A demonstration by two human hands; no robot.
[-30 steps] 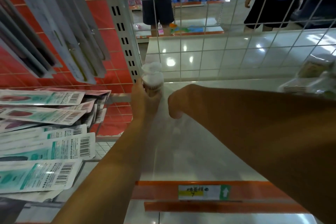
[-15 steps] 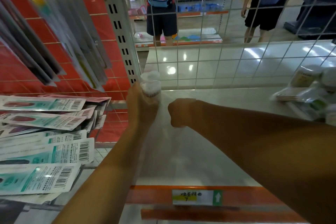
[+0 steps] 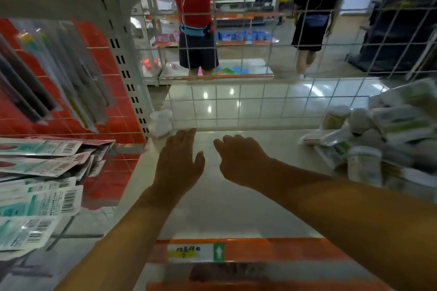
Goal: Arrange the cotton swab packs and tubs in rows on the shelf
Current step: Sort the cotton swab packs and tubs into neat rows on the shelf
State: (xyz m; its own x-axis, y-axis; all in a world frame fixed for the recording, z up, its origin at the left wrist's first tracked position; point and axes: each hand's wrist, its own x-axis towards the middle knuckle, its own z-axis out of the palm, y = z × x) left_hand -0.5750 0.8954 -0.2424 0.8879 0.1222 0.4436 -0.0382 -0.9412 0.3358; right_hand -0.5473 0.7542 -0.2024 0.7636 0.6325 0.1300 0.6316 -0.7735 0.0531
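Note:
A small clear tub of cotton swabs [image 3: 161, 125] stands upright in the back left corner of the white shelf [image 3: 227, 205], against the wire grid. My left hand [image 3: 177, 163] hovers just in front of it with fingers spread, holding nothing. My right hand [image 3: 238, 158] floats beside it over the shelf, fingers loosely bent and empty. A jumbled heap of swab packs and tubs [image 3: 376, 139] lies at the shelf's right side.
A wire grid back panel [image 3: 260, 101] closes the shelf's rear. An orange shelf edge [image 3: 272, 251] with a price label runs along the front. Hanging blister packs [image 3: 40, 201] fill the left bay. Two people stand in the aisle beyond.
My left hand has let go of the swab tub, which now stands in the back left corner. Both hands have opened and drawn back slightly. The camera has dropped lower.

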